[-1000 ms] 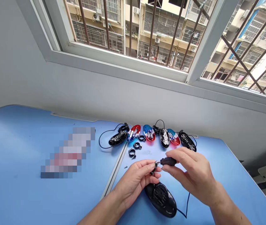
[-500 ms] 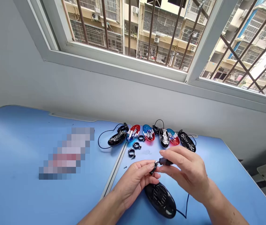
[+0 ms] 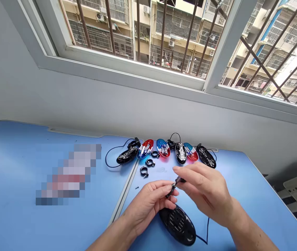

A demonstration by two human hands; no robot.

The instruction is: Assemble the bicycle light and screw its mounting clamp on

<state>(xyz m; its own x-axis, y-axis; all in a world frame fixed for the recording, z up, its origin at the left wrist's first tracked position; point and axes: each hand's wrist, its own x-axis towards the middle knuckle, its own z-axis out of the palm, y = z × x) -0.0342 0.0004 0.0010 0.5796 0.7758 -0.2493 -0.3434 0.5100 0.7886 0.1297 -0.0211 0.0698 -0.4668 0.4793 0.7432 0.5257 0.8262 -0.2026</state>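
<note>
Between the fingertips of my left hand (image 3: 157, 197) sits a small black plastic bracket (image 3: 171, 192), partly hidden by the thumb. My right hand (image 3: 206, 190) grips a short screwdriver (image 3: 180, 180) with a dark handle, most of it covered by the fingers. The screwdriver's tip meets the bracket's upper end, where a bit of bright metal shows. Below both hands a glossy black oval housing (image 3: 190, 228) with slots lies on the table, a black cable (image 3: 208, 228) running from its right end.
Along the table's back lie red-and-blue oval shells (image 3: 145, 149) with batteries, and opened black housings (image 3: 207, 157) with cables. Several black ring clamps (image 3: 144, 171) and a small screw (image 3: 137, 187) lie left of my hands. A seam (image 3: 123, 198) crosses the blue table (image 3: 12, 167). A pixelated patch covers something at left.
My right hand has turned slightly around the screwdriver, with less of the handle showing. The view has shifted a little, and the left hand keeps hold of the bracket.
</note>
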